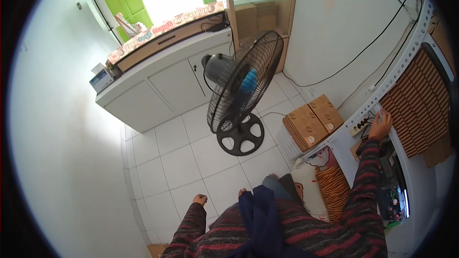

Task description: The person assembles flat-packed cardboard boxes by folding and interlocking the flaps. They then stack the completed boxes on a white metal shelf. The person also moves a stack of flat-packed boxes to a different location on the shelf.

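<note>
My right hand [381, 125] reaches to the white metal shelf [400, 74] on the right. Its fingers are extended and slightly apart, resting beside a stack of brown striped flat cardboard boxes [420, 100]. A small white item [377, 109] lies at the fingertips, too small to name. Just left of this hand, a power strip [359, 126] with dark plugs and cables sits on the shelf below. My left hand [200, 199] hangs low over the tiled floor, fingers curled in, with nothing visible in it.
A black standing fan [244, 81] stands ahead on the white tiles [205, 155]. Brown boxes [313, 119] are stacked near the right wall. A white cabinet [167, 81] lies beyond. A tiger-striped cushion [332, 186] and a lit screen [394, 200] are at my right.
</note>
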Tool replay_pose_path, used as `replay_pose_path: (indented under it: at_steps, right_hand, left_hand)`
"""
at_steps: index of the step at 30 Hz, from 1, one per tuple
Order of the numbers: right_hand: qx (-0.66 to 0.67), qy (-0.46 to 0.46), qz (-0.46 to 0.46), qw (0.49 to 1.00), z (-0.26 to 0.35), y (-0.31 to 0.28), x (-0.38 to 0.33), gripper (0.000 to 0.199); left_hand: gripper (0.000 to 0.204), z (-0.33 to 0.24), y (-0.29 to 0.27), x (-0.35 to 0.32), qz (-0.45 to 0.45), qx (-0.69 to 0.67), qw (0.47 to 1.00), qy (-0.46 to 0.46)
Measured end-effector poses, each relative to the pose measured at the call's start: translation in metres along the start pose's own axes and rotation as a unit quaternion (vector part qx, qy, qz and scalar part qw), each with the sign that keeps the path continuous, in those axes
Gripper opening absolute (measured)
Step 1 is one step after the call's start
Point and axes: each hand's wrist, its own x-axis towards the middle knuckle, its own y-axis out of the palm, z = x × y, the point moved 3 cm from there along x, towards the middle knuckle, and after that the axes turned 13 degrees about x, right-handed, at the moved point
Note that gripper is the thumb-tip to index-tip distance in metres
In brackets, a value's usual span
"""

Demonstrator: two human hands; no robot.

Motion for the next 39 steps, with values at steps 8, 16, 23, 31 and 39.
replay_pose_path:
  at_steps: [8, 16, 23, 31, 39]
  right_hand:
    - [-0.033, 0.056, 0.000, 0.998, 0.001, 0.006, 0.005, 0.018]
    - [-0.057, 0.064, 0.003, 0.996, -0.002, 0.010, -0.006, 0.015]
    - [-0.062, 0.066, 0.022, 0.996, -0.007, 0.004, -0.005, 0.016]
    - [-0.063, 0.057, 0.014, 0.996, 0.016, -0.005, 0.003, 0.017]
    - [-0.082, 0.059, 0.011, 0.995, 0.004, 0.000, 0.001, 0.019]
  left_hand:
    - [0.027, 0.014, -0.015, 0.048, -0.005, -0.121, 0.993, -0.001]
    - [0.034, 0.073, 0.004, 0.007, 0.161, 0.184, 0.969, 0.036]
    - [0.030, 0.094, -0.025, 0.011, 0.076, 0.033, 0.986, -0.144]
    - [0.027, 0.000, 0.014, 0.048, 0.084, 0.044, 0.995, 0.032]
    - [0.026, -0.045, 0.036, 0.041, 0.115, 0.078, 0.984, 0.113]
